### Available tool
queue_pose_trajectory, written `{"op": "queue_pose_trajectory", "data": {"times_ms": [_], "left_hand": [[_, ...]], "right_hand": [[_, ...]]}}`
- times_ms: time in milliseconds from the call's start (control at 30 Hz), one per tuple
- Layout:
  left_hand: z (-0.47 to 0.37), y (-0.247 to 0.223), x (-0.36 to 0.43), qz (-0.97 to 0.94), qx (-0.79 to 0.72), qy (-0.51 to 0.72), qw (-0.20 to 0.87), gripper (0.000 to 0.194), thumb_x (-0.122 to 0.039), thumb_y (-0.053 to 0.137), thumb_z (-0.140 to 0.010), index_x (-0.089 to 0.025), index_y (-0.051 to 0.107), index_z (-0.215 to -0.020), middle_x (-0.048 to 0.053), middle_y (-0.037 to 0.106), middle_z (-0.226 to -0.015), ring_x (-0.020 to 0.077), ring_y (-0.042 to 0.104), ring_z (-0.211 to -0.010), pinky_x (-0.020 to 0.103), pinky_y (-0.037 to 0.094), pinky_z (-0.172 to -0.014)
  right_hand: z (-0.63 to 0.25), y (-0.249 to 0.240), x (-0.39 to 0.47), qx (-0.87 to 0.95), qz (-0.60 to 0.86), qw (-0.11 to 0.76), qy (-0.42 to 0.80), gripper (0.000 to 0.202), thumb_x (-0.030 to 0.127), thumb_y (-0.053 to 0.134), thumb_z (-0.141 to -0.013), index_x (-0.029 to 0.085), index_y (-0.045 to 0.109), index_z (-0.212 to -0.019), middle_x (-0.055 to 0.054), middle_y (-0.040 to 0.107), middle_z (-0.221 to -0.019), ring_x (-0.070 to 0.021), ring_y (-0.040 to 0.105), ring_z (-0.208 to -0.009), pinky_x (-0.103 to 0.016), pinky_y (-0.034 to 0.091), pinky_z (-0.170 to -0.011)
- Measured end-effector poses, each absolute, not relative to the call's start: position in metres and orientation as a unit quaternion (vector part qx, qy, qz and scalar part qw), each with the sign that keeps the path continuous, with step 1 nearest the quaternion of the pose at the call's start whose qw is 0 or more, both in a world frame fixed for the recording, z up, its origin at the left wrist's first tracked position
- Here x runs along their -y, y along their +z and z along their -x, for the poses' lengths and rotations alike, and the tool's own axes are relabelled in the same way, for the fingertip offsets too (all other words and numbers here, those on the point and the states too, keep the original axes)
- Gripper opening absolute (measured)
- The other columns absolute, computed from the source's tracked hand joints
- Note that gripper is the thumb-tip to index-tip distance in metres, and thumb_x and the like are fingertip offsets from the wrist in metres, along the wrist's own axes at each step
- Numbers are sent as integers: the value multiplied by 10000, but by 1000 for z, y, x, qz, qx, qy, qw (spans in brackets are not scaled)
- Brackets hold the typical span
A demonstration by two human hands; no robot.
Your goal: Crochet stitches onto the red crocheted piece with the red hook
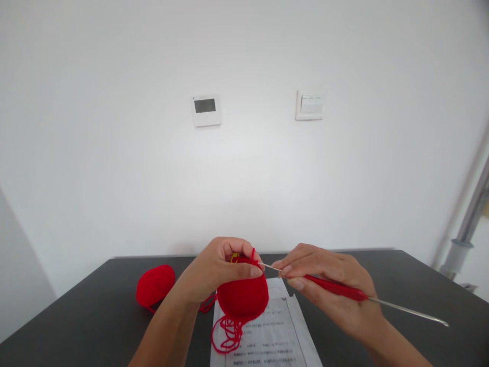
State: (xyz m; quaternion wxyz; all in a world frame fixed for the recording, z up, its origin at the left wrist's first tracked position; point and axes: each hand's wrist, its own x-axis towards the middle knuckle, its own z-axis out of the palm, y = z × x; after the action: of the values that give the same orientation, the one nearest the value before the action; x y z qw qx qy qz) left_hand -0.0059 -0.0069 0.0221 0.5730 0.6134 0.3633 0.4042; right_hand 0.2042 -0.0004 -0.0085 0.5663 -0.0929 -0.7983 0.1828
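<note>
My left hand (225,265) pinches the upper edge of a red crocheted piece (243,298), thumb in front and fingers behind. A small yellow stitch marker (234,257) shows at its top edge by my fingers. In my right hand (328,280) is a crochet hook (336,288) with a red grip and metal ends, held like a pen. The hook's left tip meets the red yarn at the top right edge of the piece; its other end sticks out to the right. Loose red yarn (228,336) hangs in tangled loops below the piece.
A ball of red yarn (156,286) lies on the dark table (114,306) to the left. Printed paper sheets (275,331) lie under my hands. On the white wall behind are a thermostat panel (206,110) and a light switch (310,105). A pipe (471,214) stands at the far right.
</note>
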Motion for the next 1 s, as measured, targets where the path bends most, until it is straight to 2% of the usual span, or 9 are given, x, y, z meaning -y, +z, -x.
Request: {"op": "queue_pose_trajectory", "data": {"times_ms": [400, 833, 1000], "left_hand": [[3, 25, 10, -626, -395, 386, 551, 143, -229, 766, -627, -153, 646, -615, -52, 583, -536, 62, 436, -474, 198, 289, -464], [3, 25, 11, -682, -430, 350, 477, 63, -171, 684, -683, -157, 643, -638, -55, 567, -565, 80, 434, -540, 211, 327, -546], [0, 24, 12, -700, -458, 342, 429, 69, -201, 680, -697, -159, 648, -653, -30, 620, -631, 103, 484, -585, 222, 354, -566]], "right_hand": [[-203, -7, 0, 806, 86, 553, 194, 229, 47, 636, -823, 214, 728, -950, -61, 767, -896, -175, 724, -790, -277, 594, -681], [-206, -8, 3, 793, 117, 540, 256, 149, 78, 647, -830, 195, 727, -874, -52, 763, -832, -169, 724, -755, -263, 577, -668], [-207, -6, 5, 813, 150, 519, 219, 119, 112, 620, -854, 185, 712, -868, -52, 750, -814, -160, 708, -714, -259, 562, -637]]}}
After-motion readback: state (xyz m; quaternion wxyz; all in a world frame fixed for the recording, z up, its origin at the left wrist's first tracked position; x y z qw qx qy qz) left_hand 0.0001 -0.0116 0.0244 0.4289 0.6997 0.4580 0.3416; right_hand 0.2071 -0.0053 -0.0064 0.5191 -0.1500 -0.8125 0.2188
